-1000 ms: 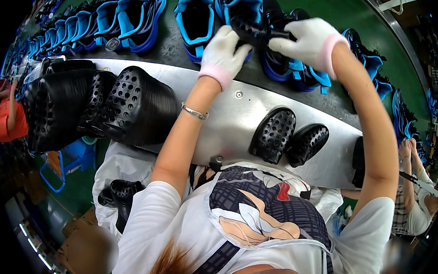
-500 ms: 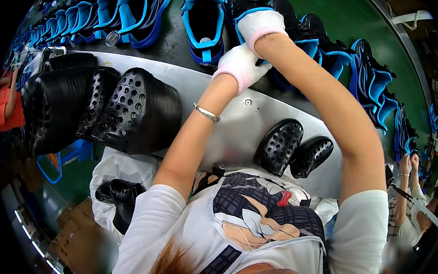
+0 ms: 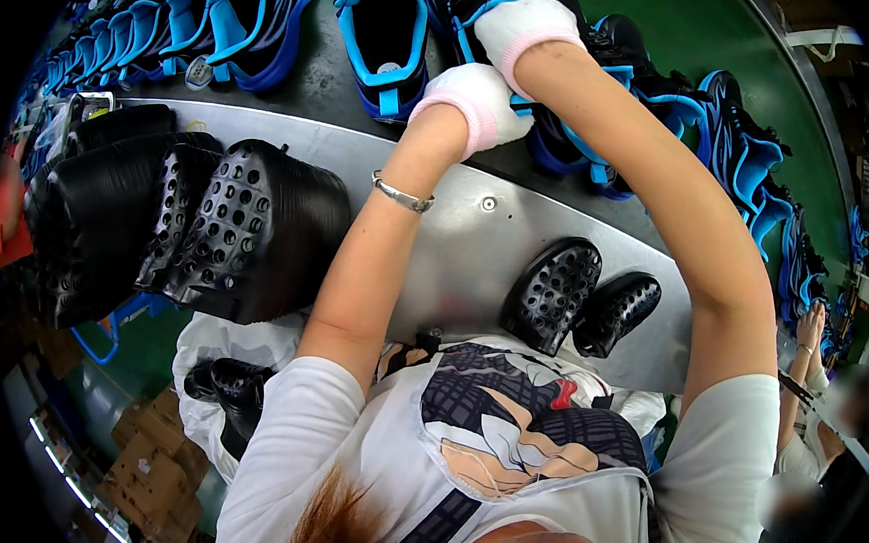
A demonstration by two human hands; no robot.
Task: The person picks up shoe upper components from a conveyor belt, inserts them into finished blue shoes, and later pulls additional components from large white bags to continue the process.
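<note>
Far to my left a stack of black perforated shoe insoles lies on the steel bench edge, and beyond it the row of blue-and-black shoes runs along the dark conveyor. My left hand, in a white glove with a pink cuff, has drawn in from its spot a second ago and now sits closed against the black-and-blue shoe right in front of me; I cannot tell how much of the shoe its fingers wrap. My right hand has swung over from further right and now reaches into the same shoe from above, fingers hidden, so its grip is unclear. Both hands have converged on one shoe, so I judge I am working inside it. To the right, two loose black insoles wait on the bench.
</note>
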